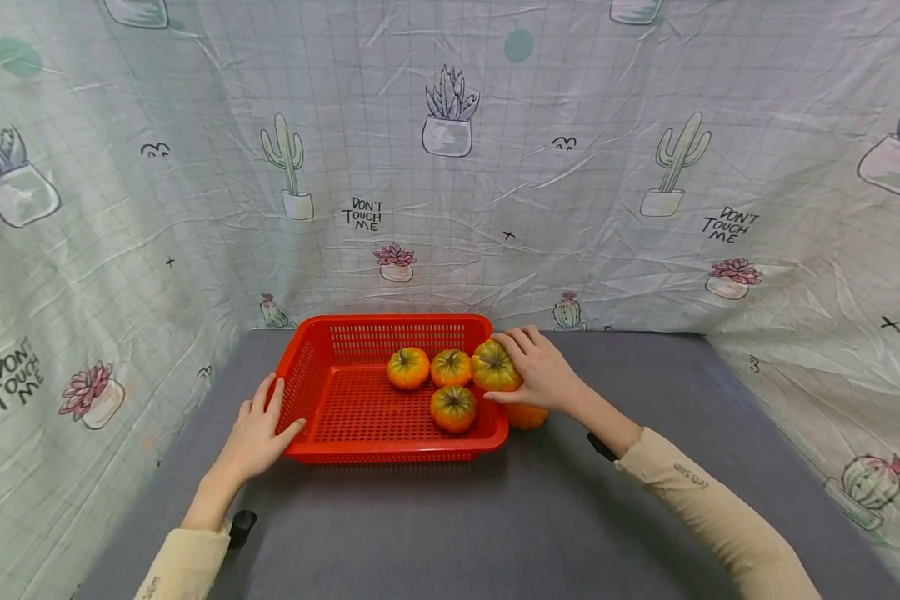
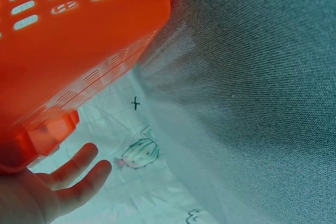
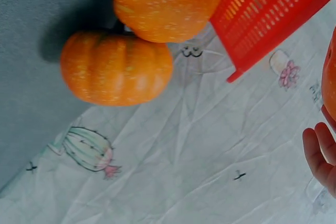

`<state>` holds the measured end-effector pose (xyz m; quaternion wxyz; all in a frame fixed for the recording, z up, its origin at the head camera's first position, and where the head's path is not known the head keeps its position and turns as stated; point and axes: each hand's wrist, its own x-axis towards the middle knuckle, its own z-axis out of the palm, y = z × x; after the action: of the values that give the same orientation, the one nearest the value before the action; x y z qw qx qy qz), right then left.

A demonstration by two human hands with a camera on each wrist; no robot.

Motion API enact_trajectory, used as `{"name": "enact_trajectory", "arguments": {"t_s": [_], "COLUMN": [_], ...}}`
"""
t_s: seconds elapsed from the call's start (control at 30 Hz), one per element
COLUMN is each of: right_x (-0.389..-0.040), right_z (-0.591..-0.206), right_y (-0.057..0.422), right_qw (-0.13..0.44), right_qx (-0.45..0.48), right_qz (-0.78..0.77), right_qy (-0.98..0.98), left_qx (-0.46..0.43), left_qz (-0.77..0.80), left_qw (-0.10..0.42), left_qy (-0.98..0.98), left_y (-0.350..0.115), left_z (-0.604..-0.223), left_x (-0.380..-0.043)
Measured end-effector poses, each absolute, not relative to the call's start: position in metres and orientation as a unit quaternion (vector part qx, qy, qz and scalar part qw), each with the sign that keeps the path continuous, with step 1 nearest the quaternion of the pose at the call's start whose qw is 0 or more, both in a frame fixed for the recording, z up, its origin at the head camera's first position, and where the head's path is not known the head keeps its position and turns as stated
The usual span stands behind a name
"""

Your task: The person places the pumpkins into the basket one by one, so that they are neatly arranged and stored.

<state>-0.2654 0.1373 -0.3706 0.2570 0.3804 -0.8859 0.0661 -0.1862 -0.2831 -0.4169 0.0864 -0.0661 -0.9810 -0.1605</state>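
A red plastic basket [image 1: 378,448] with slotted walls stands on the grey table. My left hand [image 1: 253,433] rests at its left rim near the front corner; in the left wrist view, two fingers [image 2: 86,184] stretch loosely past the rim. My right hand [image 1: 542,371] grips a green-and-orange pumpkin [image 1: 495,365] above the basket's right rim. At the right edge of the right wrist view, only a sliver of that pumpkin [image 3: 329,82] shows beside the fingertips. Inside the basket, toward the right, sit three small pumpkins [image 1: 453,408].
Outside the right wall, an orange pumpkin [image 1: 527,416] is partly hidden under my right hand. Two pumpkins [image 3: 116,69] show there in the right wrist view. A printed cloth [image 1: 495,192] hangs behind the table [image 1: 450,533] and along both sides.
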Motion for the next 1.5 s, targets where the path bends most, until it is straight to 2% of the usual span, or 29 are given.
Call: {"name": "enact_trajectory", "arguments": {"t_s": [0.3, 0.9, 1.2, 1.5], "right_x": [-0.267, -0.276, -0.284, -0.293], "right_z": [-0.361, -0.338, -0.333, -0.343], "right_y": [0.114, 0.045, 0.012, -0.009], "right_qw": [0.249, 0.196, 0.181, 0.169], "right_qx": [0.434, 0.492, 0.491, 0.439], "right_qz": [0.038, -0.019, -0.032, -0.005], "right_qy": [-0.865, -0.848, -0.851, -0.882], "left_qx": [-0.065, -0.066, -0.077, -0.074], "left_qz": [-0.154, -0.159, -0.162, -0.163], "left_qw": [0.08, 0.082, 0.092, 0.089], "left_qy": [-0.983, -0.982, -0.979, -0.98], "left_y": [-0.283, -0.283, -0.285, -0.285], "left_z": [-0.416, -0.416, -0.42, -0.419], "left_x": [-0.186, -0.187, -0.187, -0.186]}}
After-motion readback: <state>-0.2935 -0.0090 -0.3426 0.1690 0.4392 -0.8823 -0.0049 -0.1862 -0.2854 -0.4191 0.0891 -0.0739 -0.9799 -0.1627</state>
